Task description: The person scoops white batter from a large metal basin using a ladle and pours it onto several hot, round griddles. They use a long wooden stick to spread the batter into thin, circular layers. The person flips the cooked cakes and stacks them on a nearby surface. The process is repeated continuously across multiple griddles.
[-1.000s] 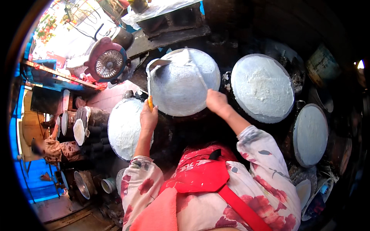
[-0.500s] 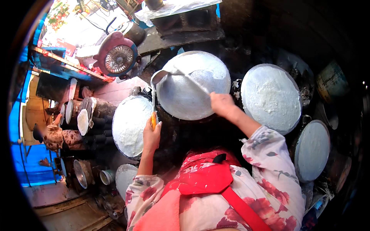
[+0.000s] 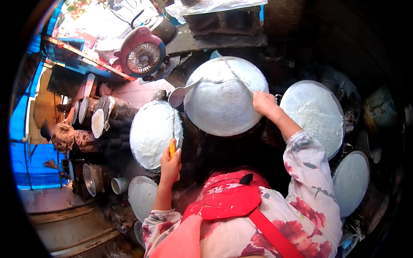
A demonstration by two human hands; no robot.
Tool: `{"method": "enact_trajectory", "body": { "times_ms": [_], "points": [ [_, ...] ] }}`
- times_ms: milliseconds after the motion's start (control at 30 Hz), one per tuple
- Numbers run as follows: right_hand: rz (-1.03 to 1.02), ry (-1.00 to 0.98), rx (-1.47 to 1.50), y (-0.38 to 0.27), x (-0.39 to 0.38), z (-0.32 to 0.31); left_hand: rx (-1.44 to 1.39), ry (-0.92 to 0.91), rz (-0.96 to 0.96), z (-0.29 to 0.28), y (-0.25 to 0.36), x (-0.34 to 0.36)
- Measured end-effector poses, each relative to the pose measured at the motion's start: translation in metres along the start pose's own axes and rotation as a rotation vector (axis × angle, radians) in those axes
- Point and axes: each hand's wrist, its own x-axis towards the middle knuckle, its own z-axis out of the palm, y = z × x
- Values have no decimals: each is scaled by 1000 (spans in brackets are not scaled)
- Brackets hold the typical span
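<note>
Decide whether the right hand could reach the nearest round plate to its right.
Probably yes: the right hand, though holding a thin tool, is near the round plate, nothing visibly blocking.

Wide, round griddle [image 3: 221, 109], pale grey to white, lying face up in the middle of the view. Looks whiter across the far and right parts, greyer and duller over the near part. Slender pale stick [image 3: 238, 76], slanting across the griddle's far right part, from close to the right rim up toward the far edge; hard to tell if touching the surface. Ladle-like tool [image 3: 173, 145], pointing away, with yellow-orange handle at the near end, thin straight shaft, and curved grey head at the griddle's left rim, touching or just apart, unclear.
</note>
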Motion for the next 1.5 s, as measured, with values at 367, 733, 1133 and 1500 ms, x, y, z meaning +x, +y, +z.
{"method": "enact_trajectory", "body": {
  "times_ms": [367, 733, 1133, 1500],
  "points": [
    [-187, -59, 13, 12, 26, 6, -203, 17, -133, 1, -4, -23],
    [-252, -69, 7, 18, 28, -8, -240, 31, -166, 2, -13, -50],
    [-505, -431, -53, 7, -83, -46, -111, 29, -160, -5, -33, -70],
    [-120, 31, 456, -17, -225, 37, 55, -229, -27, -1, -71, -91]
  ]
}}
